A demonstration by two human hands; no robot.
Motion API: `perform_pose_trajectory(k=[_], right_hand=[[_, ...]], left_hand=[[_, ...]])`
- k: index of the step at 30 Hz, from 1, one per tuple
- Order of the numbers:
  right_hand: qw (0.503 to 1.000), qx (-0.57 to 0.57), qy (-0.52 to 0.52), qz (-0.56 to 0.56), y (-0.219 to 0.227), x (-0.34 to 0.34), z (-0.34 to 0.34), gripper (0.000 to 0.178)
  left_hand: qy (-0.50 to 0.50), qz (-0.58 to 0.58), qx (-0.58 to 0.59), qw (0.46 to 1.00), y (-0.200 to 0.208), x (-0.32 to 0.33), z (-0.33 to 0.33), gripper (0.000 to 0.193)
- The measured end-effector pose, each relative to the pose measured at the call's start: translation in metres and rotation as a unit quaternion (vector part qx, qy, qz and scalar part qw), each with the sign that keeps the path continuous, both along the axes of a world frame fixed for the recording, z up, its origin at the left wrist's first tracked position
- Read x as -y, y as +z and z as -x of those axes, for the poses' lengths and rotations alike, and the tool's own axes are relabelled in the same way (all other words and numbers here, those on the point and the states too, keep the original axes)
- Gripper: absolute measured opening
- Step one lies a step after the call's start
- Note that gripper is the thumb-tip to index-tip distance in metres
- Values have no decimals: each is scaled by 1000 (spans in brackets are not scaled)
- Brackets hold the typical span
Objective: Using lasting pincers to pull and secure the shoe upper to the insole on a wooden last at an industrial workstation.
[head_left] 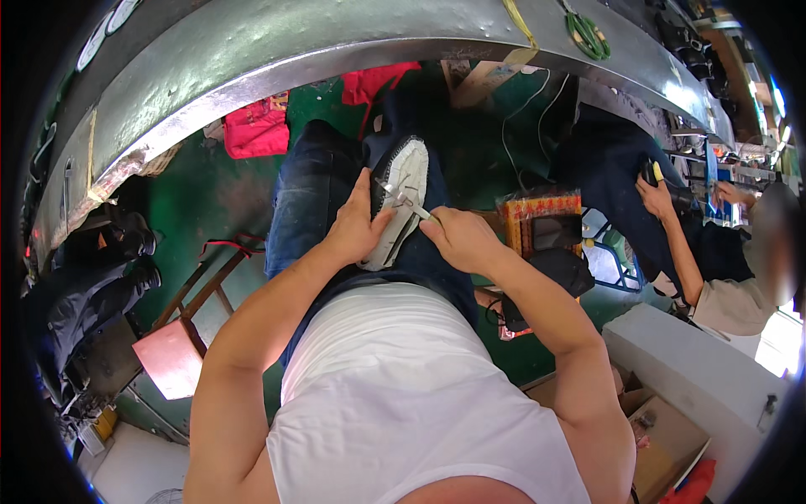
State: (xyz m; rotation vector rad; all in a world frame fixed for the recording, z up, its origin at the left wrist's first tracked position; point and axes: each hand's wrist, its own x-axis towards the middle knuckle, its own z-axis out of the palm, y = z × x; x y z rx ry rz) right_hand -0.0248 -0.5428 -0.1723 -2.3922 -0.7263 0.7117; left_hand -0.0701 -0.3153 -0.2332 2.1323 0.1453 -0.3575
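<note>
A shoe [407,168] lies bottom up across my lap, its pale underside facing me and a dark upper showing along the rim. My left hand [359,225] grips its left side, with the thumb near the pale bottom. In my right hand [460,239] is a slim metal hand tool [413,205]. Its head rests at or just over the middle of the shoe's underside; I cannot tell whether it is a small hammer or pincers. Both hands are close together over my thighs.
A curved metal workbench [327,63] spans the far side, with green cord [588,35] on it. A wooden stool [172,357] stands left on the green floor. To the right are a black bag [550,281], a cardboard box [667,441] and a seated co-worker [730,307] holding a dark object.
</note>
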Motion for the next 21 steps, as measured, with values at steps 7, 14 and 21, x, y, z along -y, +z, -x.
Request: perform_pose_trajectory(k=[7,14,21], right_hand=[[997,-13,30,76,7,1,9,44],[996,-1,74,59,2,-2,16,44],[863,-309,-276,-290,-62,29,29,55]], left_hand=[[-135,191,-100,967,0,-37,21,105],[-103,189,-70,974,0,-32,19,102],[37,-47,-110,992,16,0,-85,74]])
